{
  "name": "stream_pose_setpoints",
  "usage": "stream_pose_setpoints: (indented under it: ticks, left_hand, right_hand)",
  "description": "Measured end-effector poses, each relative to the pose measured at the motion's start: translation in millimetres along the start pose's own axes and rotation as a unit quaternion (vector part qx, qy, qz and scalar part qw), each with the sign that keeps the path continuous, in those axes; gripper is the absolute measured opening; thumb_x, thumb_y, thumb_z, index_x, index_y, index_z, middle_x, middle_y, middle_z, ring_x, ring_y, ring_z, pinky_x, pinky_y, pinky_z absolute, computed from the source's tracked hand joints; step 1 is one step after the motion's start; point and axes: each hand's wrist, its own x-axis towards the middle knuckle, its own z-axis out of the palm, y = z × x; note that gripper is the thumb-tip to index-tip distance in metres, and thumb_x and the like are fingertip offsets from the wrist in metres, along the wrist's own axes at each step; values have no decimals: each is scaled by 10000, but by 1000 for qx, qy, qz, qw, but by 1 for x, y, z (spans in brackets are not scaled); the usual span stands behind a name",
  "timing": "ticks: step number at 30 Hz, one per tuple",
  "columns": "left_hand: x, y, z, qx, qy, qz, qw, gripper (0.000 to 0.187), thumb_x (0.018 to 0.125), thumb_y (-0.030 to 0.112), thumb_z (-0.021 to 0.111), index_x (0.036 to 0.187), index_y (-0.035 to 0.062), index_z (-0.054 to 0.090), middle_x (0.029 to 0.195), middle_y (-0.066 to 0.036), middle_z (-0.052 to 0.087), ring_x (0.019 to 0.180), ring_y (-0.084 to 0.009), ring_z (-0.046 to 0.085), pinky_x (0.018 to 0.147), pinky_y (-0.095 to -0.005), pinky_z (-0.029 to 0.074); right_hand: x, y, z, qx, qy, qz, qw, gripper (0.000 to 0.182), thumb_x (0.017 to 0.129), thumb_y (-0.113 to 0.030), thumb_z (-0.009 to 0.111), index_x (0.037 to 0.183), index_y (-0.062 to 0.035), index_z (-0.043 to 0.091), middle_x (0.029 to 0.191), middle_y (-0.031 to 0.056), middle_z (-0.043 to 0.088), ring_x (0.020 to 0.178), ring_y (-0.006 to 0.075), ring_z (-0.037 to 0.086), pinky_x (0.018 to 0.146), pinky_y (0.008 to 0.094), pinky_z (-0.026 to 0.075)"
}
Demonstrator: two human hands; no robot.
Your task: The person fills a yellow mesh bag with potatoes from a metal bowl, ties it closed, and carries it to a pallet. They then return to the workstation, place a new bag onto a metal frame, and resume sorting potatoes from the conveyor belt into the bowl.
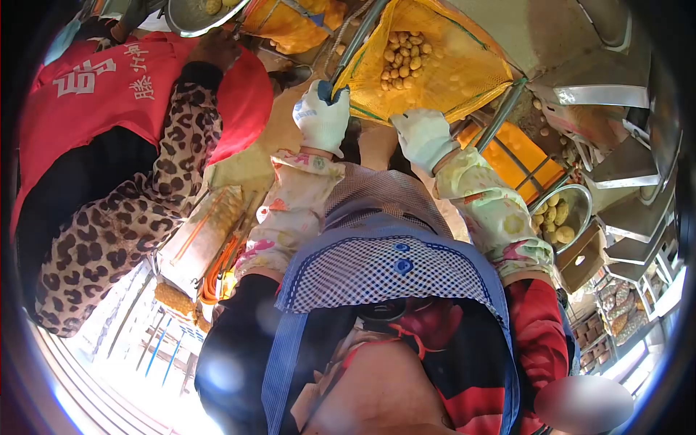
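11 o'clock: metal bowl [183, 16], potatoes [212, 6] inside. Left hand [320, 119]: grip closed on rim of yellow mesh bag [464, 61], 1 o'clock, loose potatoes [403, 61] within. Advise even tension, mouth wide. Right hand [424, 138]: at near rim, closure unclear. 3 o'clock: second bowl [579, 209], potatoes inside.

Yellow bag [464, 69], blue-and-white checked apron [384, 270], cream floral sleeves [293, 199], red top [109, 94]
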Motion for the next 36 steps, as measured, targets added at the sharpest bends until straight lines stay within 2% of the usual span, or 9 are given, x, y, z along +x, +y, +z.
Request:
stream_pose_setpoints:
  ticks: [3, 9, 10, 13, 17, 18, 25, 29, 36]
  left_hand:
    - [2, -11, 11, -124, 7, -164, 979, 166, 751, 124, 687, 753, -1, 578, 568, -48, 562, 530, -133, 574, 452, -309, 455]
    - [1, -36, 45, -418, -29, -249, 873, 123, 782, 56, 647, 869, -23, 612, 696, -51, 608, 582, -146, 592, 492, -294, 530]
    - [4, -50, 53, -407, -44, -251, 877, 172, 799, 24, 617, 965, -19, 621, 791, -64, 622, 607, -153, 601, 557, -315, 577]
    - [5, -35, 38, -415, -87, -245, 872, 109, 803, 25, 607, 908, -3, 612, 755, -53, 604, 591, -140, 589, 514, -294, 560]
    - [4, -1, 22, -198, -63, -173, 963, 248, 756, 36, 637, 976, -24, 541, 726, -69, 588, 569, -152, 583, 492, -281, 549]
    - [3, -6, 29, -226, -50, -156, 960, 376, 729, 33, 645, 1059, -33, 477, 724, -90, 590, 538, -159, 583, 472, -286, 524]
    - [-1, 18, 19, -185, -6, -75, 980, 632, 708, 16, 596, 1299, 39, 373, 704, -105, 622, 494, -171, 585, 509, -320, 491]
    - [4, 5, 27, -41, -17, 15, 999, 471, 713, 15, 581, 1176, 17, 496, 711, -104, 624, 504, -166, 586, 533, -311, 495]
    - [4, 9, 40, -177, -36, -76, 981, 422, 710, 30, 609, 1117, -30, 513, 656, -92, 614, 498, -139, 573, 493, -287, 498]
  right_hand:
    - [4, -1, 5, -6, -10, 5, 1000, 127, 767, -178, 540, 844, -100, 605, 727, 106, 601, 727, 313, 598, 641, 438, 456]
    - [-4, 4, 8, -24, -88, 31, 995, 151, 779, -193, 532, 849, -96, 624, 790, 109, 638, 786, 315, 625, 674, 433, 473]
    - [-7, 10, 3, -43, -106, 39, 993, 157, 781, -199, 531, 849, -100, 632, 800, 106, 644, 798, 309, 629, 678, 430, 475]
    - [-9, 35, -25, -119, -217, 88, 965, 201, 754, -185, 562, 893, -114, 687, 902, 105, 675, 886, 295, 637, 785, 425, 472]
    - [-31, 69, -46, -97, -214, 59, 970, 200, 762, -234, 563, 881, -106, 659, 876, 79, 653, 943, 267, 582, 939, 452, 366]
    - [-37, 73, -50, -80, -215, 54, 972, 203, 768, -247, 557, 877, -101, 646, 871, 77, 642, 950, 259, 567, 958, 462, 346]
    - [-65, 71, -74, -63, -189, -69, 978, 354, 715, -310, 653, 961, -61, 600, 983, 108, 601, 1034, 275, 533, 1043, 464, 286]
    - [-72, 71, -71, -115, -210, -99, 966, 374, 673, -273, 701, 961, -60, 592, 980, 109, 593, 1035, 279, 525, 1042, 454, 297]
    - [-87, 94, -37, -77, -88, -179, 977, 368, 562, -284, 735, 811, -51, 599, 872, 98, 577, 998, 280, 520, 1018, 460, 333]
